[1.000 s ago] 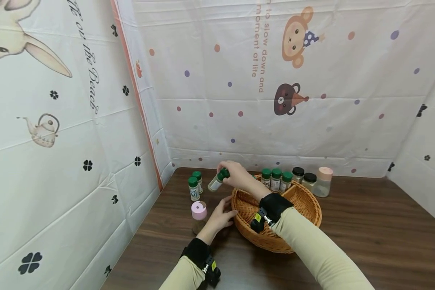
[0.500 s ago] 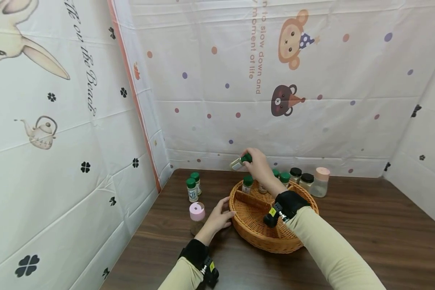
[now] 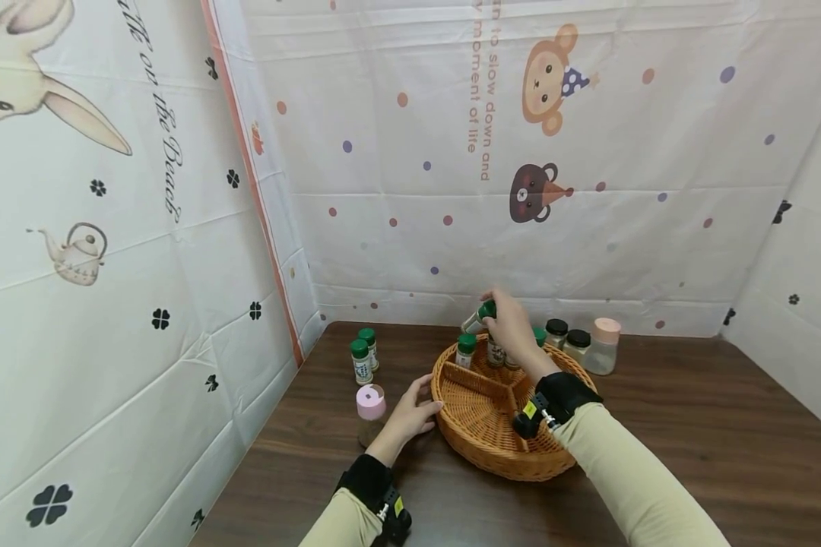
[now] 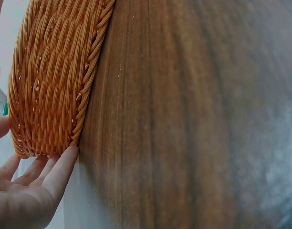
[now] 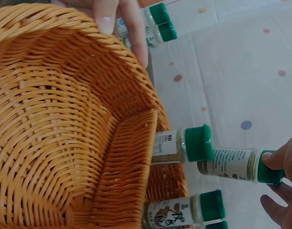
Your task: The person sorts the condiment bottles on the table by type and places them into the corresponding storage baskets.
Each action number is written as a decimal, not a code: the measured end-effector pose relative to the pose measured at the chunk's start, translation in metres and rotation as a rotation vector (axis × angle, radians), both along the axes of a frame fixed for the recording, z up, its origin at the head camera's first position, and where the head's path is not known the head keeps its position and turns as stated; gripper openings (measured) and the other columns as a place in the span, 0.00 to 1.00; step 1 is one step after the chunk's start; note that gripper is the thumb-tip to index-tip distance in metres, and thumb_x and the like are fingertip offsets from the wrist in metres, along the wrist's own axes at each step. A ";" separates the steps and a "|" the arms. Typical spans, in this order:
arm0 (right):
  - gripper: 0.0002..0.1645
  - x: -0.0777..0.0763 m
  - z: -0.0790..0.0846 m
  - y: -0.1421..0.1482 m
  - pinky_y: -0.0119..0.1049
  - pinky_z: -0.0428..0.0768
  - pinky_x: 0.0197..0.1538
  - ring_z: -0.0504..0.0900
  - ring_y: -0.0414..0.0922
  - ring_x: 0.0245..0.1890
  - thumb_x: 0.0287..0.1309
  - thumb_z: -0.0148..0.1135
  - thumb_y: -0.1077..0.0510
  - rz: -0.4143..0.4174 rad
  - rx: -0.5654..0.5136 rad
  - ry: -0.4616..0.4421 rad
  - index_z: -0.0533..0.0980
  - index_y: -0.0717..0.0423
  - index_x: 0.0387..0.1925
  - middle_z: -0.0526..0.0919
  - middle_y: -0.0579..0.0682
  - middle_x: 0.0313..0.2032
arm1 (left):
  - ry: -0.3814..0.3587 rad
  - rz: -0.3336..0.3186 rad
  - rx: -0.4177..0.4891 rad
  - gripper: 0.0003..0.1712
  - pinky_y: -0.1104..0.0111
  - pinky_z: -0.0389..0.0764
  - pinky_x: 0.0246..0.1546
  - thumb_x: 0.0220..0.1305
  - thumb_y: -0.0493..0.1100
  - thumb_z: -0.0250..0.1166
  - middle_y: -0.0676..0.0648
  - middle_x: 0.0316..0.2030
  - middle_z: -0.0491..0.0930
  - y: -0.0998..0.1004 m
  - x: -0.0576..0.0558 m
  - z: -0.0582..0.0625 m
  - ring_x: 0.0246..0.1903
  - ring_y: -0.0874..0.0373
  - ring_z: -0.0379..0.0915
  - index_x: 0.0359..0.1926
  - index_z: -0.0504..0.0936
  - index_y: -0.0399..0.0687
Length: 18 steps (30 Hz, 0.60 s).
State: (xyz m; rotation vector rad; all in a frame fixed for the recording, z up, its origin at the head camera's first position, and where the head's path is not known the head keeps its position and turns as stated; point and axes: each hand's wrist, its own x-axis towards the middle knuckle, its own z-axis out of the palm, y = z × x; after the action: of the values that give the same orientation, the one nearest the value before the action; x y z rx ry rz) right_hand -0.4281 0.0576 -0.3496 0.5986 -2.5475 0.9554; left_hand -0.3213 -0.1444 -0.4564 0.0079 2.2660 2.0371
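Observation:
My right hand point(image 3: 516, 334) pinches a small spice bottle point(image 5: 230, 163) by its green cap, tilted, above the basket's back rim. The round wicker basket point(image 3: 482, 433) has dividers. In its back compartment stand several spice bottles, one green-capped spice bottle point(image 3: 465, 351) at left and another spice bottle point(image 5: 172, 213) clear in the right wrist view; some are partly hidden by my right hand. My left hand point(image 3: 410, 414) rests with extended fingers against the basket's left outer side; in the left wrist view its fingertips point(image 4: 65, 160) touch the woven wall.
Two green-capped spice bottles point(image 3: 362, 361) stand left of the basket, with a pink-lidded jar point(image 3: 372, 403) nearer to me. Behind the basket's right side are black-lidded jars point(image 3: 578, 346) and a peach-lidded jar point(image 3: 603, 348). A printed cloth wall point(image 3: 397, 251) borders the dark wooden table point(image 3: 691, 425).
My right hand has carried the spice bottle rightward from beside the two left bottles, up, then down over the basket's back compartment. My left hand stays at the basket's side.

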 end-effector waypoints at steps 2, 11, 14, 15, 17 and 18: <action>0.24 0.000 -0.003 0.000 0.54 0.79 0.53 0.78 0.60 0.55 0.66 0.60 0.66 -0.008 0.015 -0.002 0.69 0.59 0.62 0.77 0.62 0.57 | -0.002 0.002 -0.001 0.36 0.43 0.79 0.55 0.70 0.35 0.59 0.31 0.71 0.59 0.000 0.001 0.000 0.69 0.33 0.63 0.76 0.58 0.47; 0.28 -0.003 -0.015 0.002 0.44 0.75 0.40 0.81 0.57 0.49 0.67 0.56 0.67 0.023 0.102 -0.088 0.66 0.56 0.67 0.75 0.62 0.63 | 0.006 -0.003 0.003 0.36 0.44 0.80 0.55 0.70 0.35 0.59 0.31 0.71 0.59 -0.001 0.000 -0.001 0.69 0.33 0.63 0.75 0.58 0.46; 0.28 -0.003 -0.019 0.002 0.43 0.70 0.36 0.82 0.55 0.45 0.67 0.56 0.68 0.030 0.122 -0.092 0.66 0.56 0.67 0.76 0.61 0.62 | 0.006 -0.004 0.007 0.36 0.43 0.79 0.55 0.70 0.36 0.59 0.31 0.71 0.59 0.000 -0.001 -0.001 0.69 0.34 0.62 0.76 0.58 0.46; 0.28 -0.003 -0.021 0.002 0.44 0.70 0.36 0.82 0.56 0.43 0.67 0.56 0.68 0.032 0.127 -0.090 0.66 0.56 0.67 0.76 0.61 0.62 | 0.008 -0.005 0.007 0.36 0.43 0.79 0.55 0.70 0.36 0.59 0.30 0.71 0.59 0.000 0.000 -0.001 0.69 0.33 0.62 0.76 0.57 0.46; 0.28 -0.004 -0.024 0.002 0.50 0.76 0.45 0.82 0.58 0.47 0.66 0.57 0.69 0.030 0.141 -0.083 0.67 0.56 0.66 0.77 0.61 0.62 | 0.011 -0.007 0.007 0.36 0.43 0.79 0.55 0.71 0.36 0.58 0.30 0.71 0.59 0.001 0.000 0.000 0.69 0.33 0.62 0.76 0.57 0.45; 0.29 -0.004 -0.026 0.002 0.55 0.76 0.52 0.81 0.59 0.49 0.65 0.58 0.69 0.026 0.152 -0.084 0.67 0.56 0.66 0.77 0.61 0.62 | 0.010 -0.007 0.008 0.36 0.43 0.79 0.55 0.71 0.36 0.58 0.30 0.71 0.59 0.001 0.000 0.000 0.69 0.33 0.62 0.76 0.57 0.46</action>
State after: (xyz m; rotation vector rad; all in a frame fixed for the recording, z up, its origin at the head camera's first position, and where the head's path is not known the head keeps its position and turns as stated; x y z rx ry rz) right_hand -0.4323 0.0598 -0.3752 0.6492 -2.7113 0.8160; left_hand -0.3211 -0.1431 -0.4564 0.0274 2.2608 2.0471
